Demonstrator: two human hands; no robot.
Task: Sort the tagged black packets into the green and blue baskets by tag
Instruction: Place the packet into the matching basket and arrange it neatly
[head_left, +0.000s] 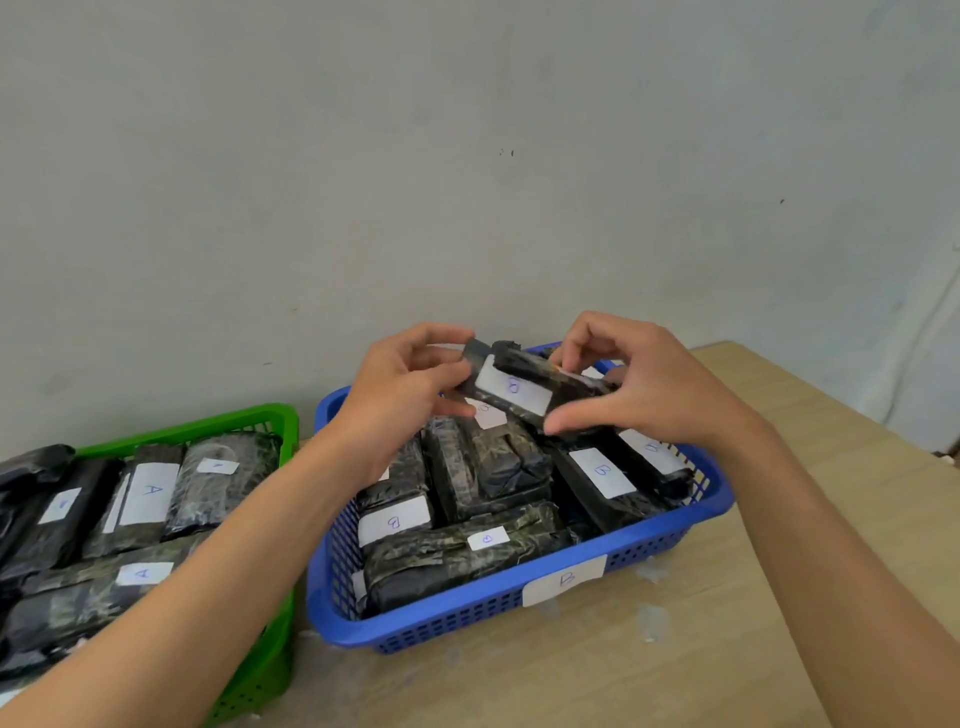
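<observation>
**Holding one packet over the blue basket**

The table (779, 467) lies below both sets of fingers. The blue basket (519, 613), labelled B, sits directly beneath them, filled with B-tagged packets (467, 564). The green basket (270, 665), left of the left fingers, contains A-tagged packets (104, 597). The held packet (522, 361) spans both hands, clear of the basket contents: the left hand (400, 395) grips one end and the right hand (639, 384) pinches the other. Its white tag (513, 387) sits between the thumbs.
</observation>
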